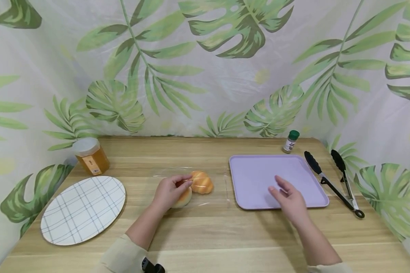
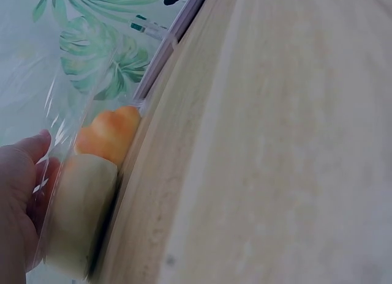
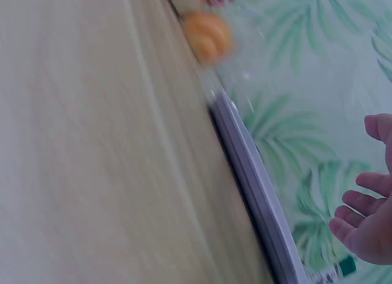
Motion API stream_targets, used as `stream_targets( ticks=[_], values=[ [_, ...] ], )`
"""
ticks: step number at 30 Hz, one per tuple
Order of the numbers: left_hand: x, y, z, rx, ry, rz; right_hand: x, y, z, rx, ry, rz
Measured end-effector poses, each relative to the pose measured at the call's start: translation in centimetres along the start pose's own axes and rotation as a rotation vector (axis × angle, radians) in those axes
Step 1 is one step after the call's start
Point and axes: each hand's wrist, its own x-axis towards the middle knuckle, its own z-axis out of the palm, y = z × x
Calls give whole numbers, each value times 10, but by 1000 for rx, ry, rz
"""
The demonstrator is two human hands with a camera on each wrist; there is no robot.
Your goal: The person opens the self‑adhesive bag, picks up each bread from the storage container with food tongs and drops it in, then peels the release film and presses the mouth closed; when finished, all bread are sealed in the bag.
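A clear plastic package (image 1: 222,189) lies mid-table. Inside it are a ridged orange bread roll (image 1: 201,182) and a paler bun (image 1: 183,199), which is partly covered by my left hand (image 1: 169,192). Thumb and fingers of that hand pinch the clear plastic above the bun. In the left wrist view the transparent film stands up beside the pale bun (image 2: 82,210) and the orange roll (image 2: 113,134). My right hand (image 1: 291,203), fingers spread and loosely bent, hovers over the front part of a lilac tray (image 1: 256,170) and holds nothing.
A plate with a check pattern (image 1: 83,210) lies at the left, with an amber jar (image 1: 92,157) behind it. A green-capped spice bottle (image 1: 290,142) stands behind the tray. Black-tipped tongs (image 1: 338,191) lie spread along the tray's right side. Leaf-print cloth hangs behind the wooden table (image 1: 225,242).
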Motion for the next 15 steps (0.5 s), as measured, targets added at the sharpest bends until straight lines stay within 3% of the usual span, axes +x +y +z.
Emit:
stream_targets(
  ticks=[6,15],
  values=[
    [0,1,3,-26,53,-26,-15,-11,42,90,-64,-64],
    [2,3,7,11,162,-42,-29,-19,106,245,-175,-1]
  ],
)
